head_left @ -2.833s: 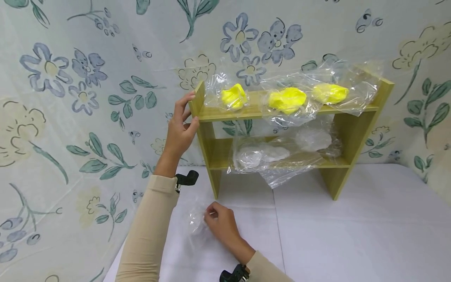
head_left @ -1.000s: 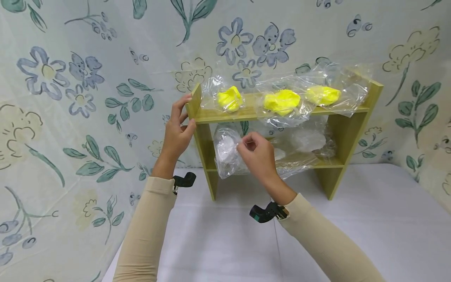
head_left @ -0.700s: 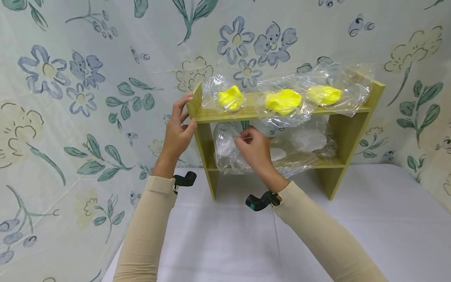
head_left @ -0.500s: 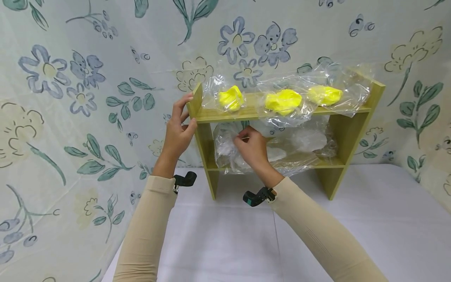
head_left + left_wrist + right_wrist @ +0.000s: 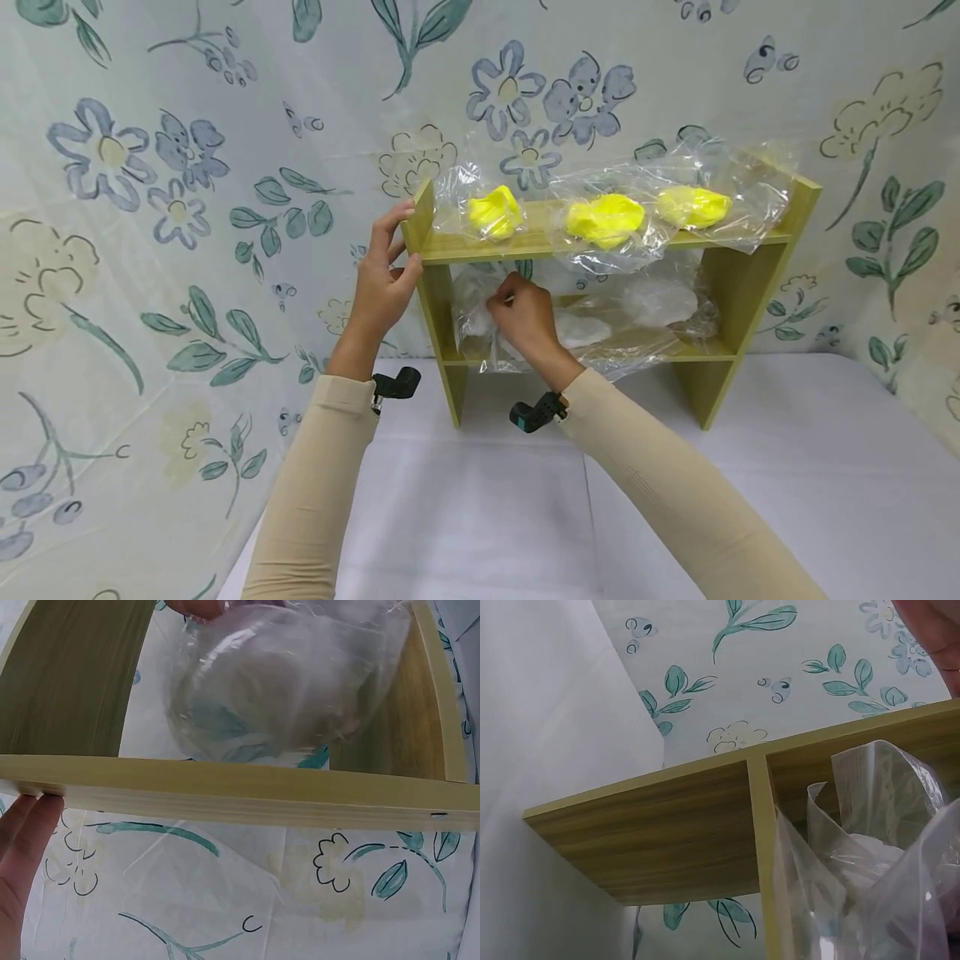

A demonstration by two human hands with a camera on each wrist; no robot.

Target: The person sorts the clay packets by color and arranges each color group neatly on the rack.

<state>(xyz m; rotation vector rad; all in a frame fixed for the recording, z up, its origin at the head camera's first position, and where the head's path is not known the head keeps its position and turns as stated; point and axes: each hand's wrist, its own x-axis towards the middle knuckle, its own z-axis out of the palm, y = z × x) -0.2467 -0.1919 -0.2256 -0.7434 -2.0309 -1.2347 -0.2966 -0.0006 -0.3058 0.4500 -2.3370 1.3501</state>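
Note:
My left hand (image 5: 382, 287) holds the upper left side panel of a small wooden shelf (image 5: 487, 251), thumb on its front edge. Two of its fingers (image 5: 34, 840) touch the panel in the left wrist view. At the left end of the lower board, my right hand (image 5: 528, 321) pinches a clear plastic bag (image 5: 468, 292) with a whitish lump inside, partly hidden by the hand. That bag (image 5: 277, 682) looks puffed out in the left wrist view. Beside it lie a bagged white lump (image 5: 585, 331) and, farther right, another bagged white lump (image 5: 660, 300).
On the top board are three bagged yellow lumps, a left one (image 5: 495, 213), a middle one (image 5: 605, 220) and a right one (image 5: 693, 207). The shelf stands on a white-covered table (image 5: 480, 508) before a floral cloth backdrop (image 5: 247, 150).
My right hand has lifted the clear bag from the table onto the lower board's left end. Since then it has shifted slightly left. My left hand keeps its hold on the shelf.

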